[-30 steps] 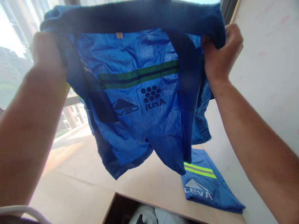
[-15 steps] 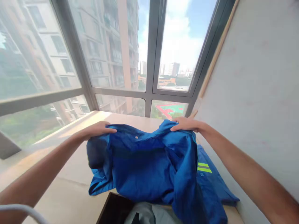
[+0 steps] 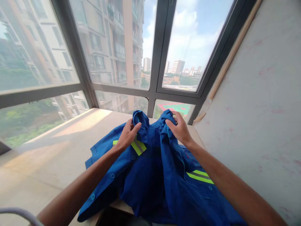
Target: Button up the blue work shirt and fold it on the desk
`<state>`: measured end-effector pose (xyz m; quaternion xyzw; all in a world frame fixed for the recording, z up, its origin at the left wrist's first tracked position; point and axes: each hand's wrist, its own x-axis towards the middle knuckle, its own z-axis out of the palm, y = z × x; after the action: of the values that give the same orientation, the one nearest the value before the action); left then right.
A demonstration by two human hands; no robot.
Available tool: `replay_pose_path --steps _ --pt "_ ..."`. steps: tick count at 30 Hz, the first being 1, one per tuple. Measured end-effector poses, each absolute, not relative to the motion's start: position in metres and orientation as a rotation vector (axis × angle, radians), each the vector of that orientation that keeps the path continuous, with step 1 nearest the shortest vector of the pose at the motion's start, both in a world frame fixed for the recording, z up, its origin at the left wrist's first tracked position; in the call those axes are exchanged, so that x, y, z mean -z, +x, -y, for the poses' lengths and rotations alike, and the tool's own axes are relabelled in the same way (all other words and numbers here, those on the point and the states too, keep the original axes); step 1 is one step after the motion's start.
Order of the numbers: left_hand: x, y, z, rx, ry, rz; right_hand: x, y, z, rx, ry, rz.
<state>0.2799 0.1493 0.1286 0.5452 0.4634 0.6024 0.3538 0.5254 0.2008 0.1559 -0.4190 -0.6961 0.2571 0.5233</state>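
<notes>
A blue work jacket (image 3: 150, 175) with buttons and yellow-green reflective strips hangs from both my hands above the pale ledge. My left hand (image 3: 129, 133) pinches its collar area on the left, thumb on the near side. On the right, my right hand (image 3: 178, 127) grips the other side of the collar, with bunched cloth between thumb and fingers. The left front panel spreads out to the left, showing several buttons. Another reflective strip (image 3: 199, 176) shows under my right forearm; whether it belongs to this jacket or to blue cloth beneath, I cannot tell.
Tall windows (image 3: 117, 47) with grey frames rise behind the pale ledge (image 3: 47, 166). A white wall (image 3: 254, 110) bounds the right side. A dark box-like opening (image 3: 113, 216) lies at the bottom, and a pale cable (image 3: 20, 212) curves in at the lower left.
My hands have come closer together, the left one moving right. The collar is gathered between them, and the jacket's buttoned front with reflective strips now shows on the left.
</notes>
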Motion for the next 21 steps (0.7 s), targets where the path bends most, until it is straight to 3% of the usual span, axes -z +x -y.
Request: replay_pose_path --steps 2,4,8,13,17,21 --pt "-0.096 0.281 -0.155 -1.183 1.464 -1.084 -0.118 0.53 -0.212 -0.891 -1.123 1.906" --pt "-0.063 0.261 -0.15 -1.064 1.542 -1.247 -0.079 0.553 -0.216 -1.154 -1.263 1.937" --pt "0.004 0.19 -0.14 -0.905 1.713 -1.774 -0.008 0.616 -0.21 -1.277 -1.44 1.681" --pt "0.058 0.141 -0.149 -0.525 1.933 -2.355 0.044 0.641 -0.205 -0.881 -1.623 1.859" --pt "0.056 0.147 -0.16 -0.282 1.915 -2.284 0.055 0.622 -0.207 -0.511 -1.636 2.351" --pt "0.042 0.159 -0.166 -0.176 1.778 -2.251 0.055 0.6 -0.214 -0.455 -1.714 2.505"
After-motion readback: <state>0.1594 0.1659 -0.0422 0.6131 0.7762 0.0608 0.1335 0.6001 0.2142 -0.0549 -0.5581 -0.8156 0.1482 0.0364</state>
